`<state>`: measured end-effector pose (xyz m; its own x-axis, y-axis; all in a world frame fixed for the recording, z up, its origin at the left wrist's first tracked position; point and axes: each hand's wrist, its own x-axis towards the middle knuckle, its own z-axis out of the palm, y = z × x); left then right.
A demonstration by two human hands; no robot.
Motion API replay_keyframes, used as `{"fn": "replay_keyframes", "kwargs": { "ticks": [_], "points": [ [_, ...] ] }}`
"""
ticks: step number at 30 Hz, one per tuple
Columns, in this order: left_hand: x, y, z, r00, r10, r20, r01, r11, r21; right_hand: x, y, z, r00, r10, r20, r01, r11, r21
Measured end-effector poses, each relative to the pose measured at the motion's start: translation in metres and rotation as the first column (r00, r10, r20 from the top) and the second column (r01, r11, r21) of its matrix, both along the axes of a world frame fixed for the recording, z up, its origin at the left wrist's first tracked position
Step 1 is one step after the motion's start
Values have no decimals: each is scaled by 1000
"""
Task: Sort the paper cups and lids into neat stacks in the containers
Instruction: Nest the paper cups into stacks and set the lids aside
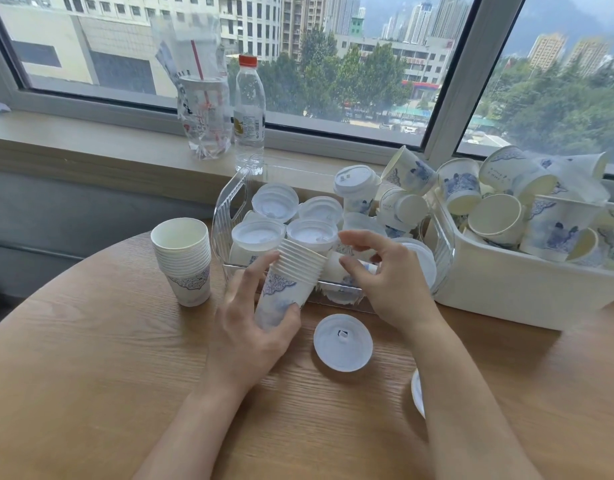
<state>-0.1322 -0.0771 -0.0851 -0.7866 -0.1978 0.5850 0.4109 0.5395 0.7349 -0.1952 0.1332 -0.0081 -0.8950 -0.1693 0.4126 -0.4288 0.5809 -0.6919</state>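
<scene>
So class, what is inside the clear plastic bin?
The clear plastic bin holds lidded paper cups and loose cups lying sideways; the hands and held stack cover its front contents.

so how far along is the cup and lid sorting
Early to midway. Done: one nested cup stack stands on the table. In hand: the left hand grips a second nested stack; the right hand hovers open beside it. Left: loose lids in the clear bin, a lid on the table, and jumbled cups in the white bin.
</scene>
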Motion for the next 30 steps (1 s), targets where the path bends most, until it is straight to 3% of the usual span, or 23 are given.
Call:
{"fn": "replay_keyframes", "kwargs": {
  "ticks": [6,15,23,30],
  "points": [
    [2,1,-1,1000,-6,21,5,1000,26,-2,-1,-7,995,-86,-52,97,955,281],
    [2,2,-3,997,-44,69,46,998,-37,-8,-8,-6,995,-98,6,79,831,551],
    [1,1,-4,997,-48,64,50,998,-32,-13,-3,-8,994,-107,15,74,777,625],
    [1,1,-3,997,-55,50,57,998,-26,-11,-3,-10,994,-101,43,53,785,617]
  ]
}}
